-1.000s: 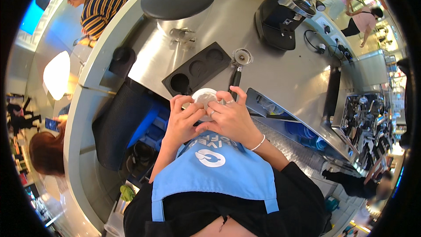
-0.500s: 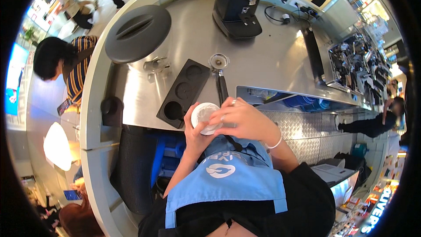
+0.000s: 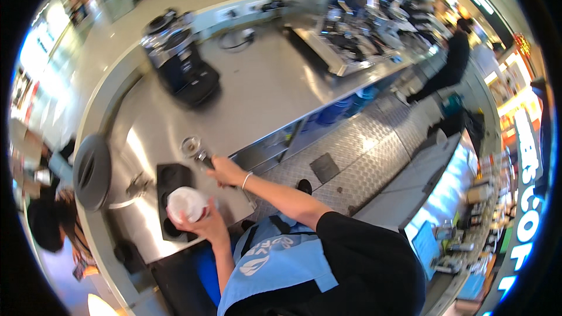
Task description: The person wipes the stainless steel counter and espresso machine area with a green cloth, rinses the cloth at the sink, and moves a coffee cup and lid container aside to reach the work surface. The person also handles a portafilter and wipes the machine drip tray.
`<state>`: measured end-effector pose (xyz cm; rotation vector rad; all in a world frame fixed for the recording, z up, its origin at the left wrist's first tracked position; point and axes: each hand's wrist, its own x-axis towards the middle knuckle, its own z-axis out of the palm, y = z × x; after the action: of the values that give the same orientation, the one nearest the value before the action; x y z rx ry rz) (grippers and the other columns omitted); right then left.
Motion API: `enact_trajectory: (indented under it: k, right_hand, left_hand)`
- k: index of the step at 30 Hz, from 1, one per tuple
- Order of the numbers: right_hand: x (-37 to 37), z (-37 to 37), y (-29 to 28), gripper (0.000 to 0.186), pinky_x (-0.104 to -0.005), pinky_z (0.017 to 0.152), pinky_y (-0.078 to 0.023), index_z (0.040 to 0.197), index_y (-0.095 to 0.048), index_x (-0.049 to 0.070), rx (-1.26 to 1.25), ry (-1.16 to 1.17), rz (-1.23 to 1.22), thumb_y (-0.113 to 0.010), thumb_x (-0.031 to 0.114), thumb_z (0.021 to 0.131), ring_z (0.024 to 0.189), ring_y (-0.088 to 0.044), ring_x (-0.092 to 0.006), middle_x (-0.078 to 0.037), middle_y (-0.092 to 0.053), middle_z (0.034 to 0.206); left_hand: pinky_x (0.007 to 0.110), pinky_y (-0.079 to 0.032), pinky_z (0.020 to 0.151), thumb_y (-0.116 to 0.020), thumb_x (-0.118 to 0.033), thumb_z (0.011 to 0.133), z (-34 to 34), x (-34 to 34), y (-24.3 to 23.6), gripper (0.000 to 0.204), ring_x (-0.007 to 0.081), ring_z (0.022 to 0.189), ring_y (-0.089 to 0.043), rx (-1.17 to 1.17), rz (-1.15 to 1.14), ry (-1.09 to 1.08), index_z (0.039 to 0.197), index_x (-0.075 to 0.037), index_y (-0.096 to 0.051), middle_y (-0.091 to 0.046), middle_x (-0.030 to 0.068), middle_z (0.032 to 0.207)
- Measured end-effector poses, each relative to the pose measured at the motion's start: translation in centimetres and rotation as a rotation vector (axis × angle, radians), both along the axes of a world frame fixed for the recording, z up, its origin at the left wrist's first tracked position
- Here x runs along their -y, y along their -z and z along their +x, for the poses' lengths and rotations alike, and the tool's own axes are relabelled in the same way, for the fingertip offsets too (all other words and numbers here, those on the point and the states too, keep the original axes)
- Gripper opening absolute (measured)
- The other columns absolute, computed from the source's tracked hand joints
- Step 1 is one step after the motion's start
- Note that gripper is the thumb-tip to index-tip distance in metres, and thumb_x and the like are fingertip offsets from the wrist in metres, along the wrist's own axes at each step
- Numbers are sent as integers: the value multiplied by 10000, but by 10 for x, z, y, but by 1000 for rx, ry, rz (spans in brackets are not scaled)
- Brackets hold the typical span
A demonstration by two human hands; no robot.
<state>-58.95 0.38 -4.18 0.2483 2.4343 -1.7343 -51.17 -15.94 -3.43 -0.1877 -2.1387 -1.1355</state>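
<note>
In my left hand (image 3: 206, 225) is a round white container (image 3: 186, 202), perhaps a cup, blurred and with its broad top toward me. The fingers close around its side, just over the black tamping stand (image 3: 174, 174). My right hand (image 3: 226, 172) is closed around the handle of a portafilter (image 3: 191, 145). Its metal basket end points away from me, at the far end of the stand, and appears to be low over the steel counter.
A black coffee grinder (image 3: 186, 70) stands at the back left. Left of the stand are a small clear glass (image 3: 139, 185) and a dark oval lid (image 3: 93, 172). An espresso machine (image 3: 374, 29) occupies the far right. Another person (image 3: 453, 52) stands beyond it.
My right hand has left the white container and taken hold of the portafilter handle. My left hand keeps the container, now tilted over the stand. The whole view has swung to the right.
</note>
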Motion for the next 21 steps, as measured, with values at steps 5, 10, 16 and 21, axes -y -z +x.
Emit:
enact_trajectory:
  k: [5, 10, 16, 21]
  right_hand:
    - [-70, 84, -46, 335, -448, 519, -520, 995, -482, -93, -221, 88, 70, -638, 196, 926, 549, -669, -350, -255, -634, 670]
    - [-165, 189, -102, 405, -527, 658, -500, 1094, -485, -108, -215, 238, 118, -650, 199, 889, 771, -645, -492, -315, -631, 768]
    - [-287, 254, -127, 438, -479, 777, -508, 1214, -439, -117, -425, 460, 119, -614, 78, 862, 946, -631, -463, -336, -604, 1019]
    - [-381, 285, -112, 620, -481, 957, -445, 1373, -315, -124, -368, 473, 3, -616, 45, 858, 1104, -539, -460, -318, -495, 1192]
  left_hand:
    - [568, -285, 1142, -860, -262, 786, 10, -23, -39, 979, 441, 1395, -303, -14, -195, -318, 1481, -13, -218, -250, 273, 1519]
    - [449, -356, 1083, -484, -421, 1035, 92, -163, -85, 582, 366, 1167, -522, 227, -38, 498, 1336, 78, -487, -534, 223, 1293]
    - [421, -514, 982, -414, -248, 1077, 110, -364, -111, 362, 313, 1123, -633, 1161, 820, 1177, 1319, 11, -489, -614, 181, 1241]
    - [386, -528, 959, -474, -138, 1060, 124, -467, -112, 260, 264, 1130, -632, 1278, 620, 1225, 1274, 5, -509, -630, 143, 1214]
